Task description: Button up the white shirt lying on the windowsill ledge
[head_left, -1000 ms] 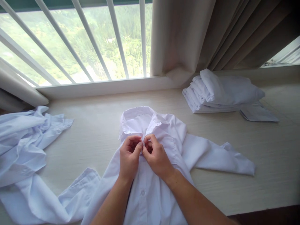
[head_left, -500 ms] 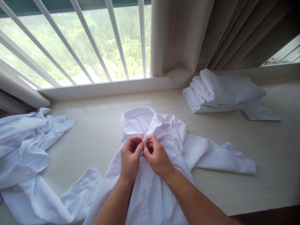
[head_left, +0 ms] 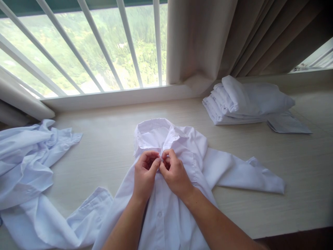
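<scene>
Hardly any change from a second ago: left hand (head_left: 144, 173) and right hand (head_left: 173, 172) remain pinched together on the shirt (head_left: 166, 208) placket below the collar, mid-surface near its front edge.

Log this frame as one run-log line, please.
left hand: pinching placket | right hand: pinching placket below collar | white shirt: flat on table | folded shirts: far right | crumpled shirts: left

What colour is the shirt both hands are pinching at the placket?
White, plain with no pattern. The shirt shows best in the head view, just below the collar.
</scene>
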